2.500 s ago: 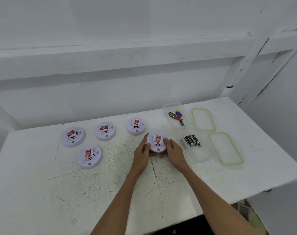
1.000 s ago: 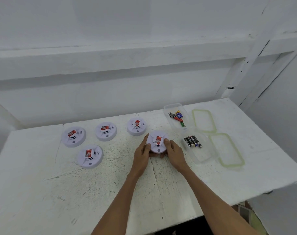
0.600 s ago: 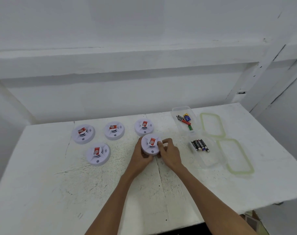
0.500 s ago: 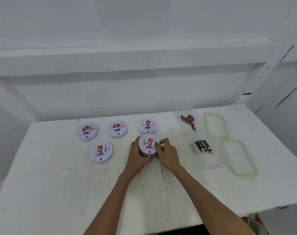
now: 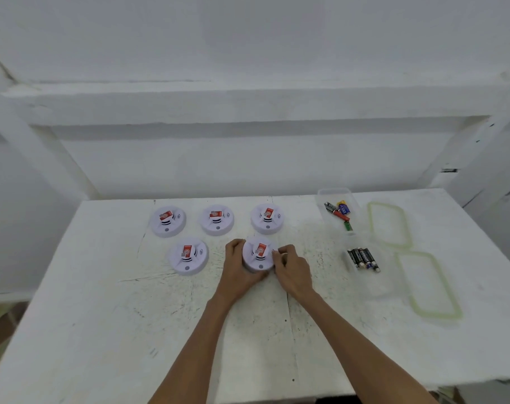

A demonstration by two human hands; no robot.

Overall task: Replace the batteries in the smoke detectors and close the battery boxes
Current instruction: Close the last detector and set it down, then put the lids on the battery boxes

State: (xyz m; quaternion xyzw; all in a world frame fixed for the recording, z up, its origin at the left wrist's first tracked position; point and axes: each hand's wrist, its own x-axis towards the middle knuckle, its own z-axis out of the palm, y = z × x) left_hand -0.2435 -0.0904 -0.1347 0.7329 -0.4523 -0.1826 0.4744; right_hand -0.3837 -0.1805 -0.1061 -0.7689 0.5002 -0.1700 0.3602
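Worktop (image 5: 102, 330): white-painted board, matt and rough, the paint cracked and flecked with dark specks.
Smoke detector (image 5: 256, 263), one of five alike: white moulded plastic, smooth, faint sheen. Red label on top; paper or foil cannot be told.
Boxes (image 5: 374, 288), two: thin clear plastic, smooth, lightly glossy.
Lids (image 5: 405, 228), two: clear plastic panel, pale green rubbery-looking rim.
Batteries (image 5: 363, 258): glossy wrappers, black in the near box; red, blue and green in the far one.
Wall (image 5: 248, 164): white paint, matt, uneven.
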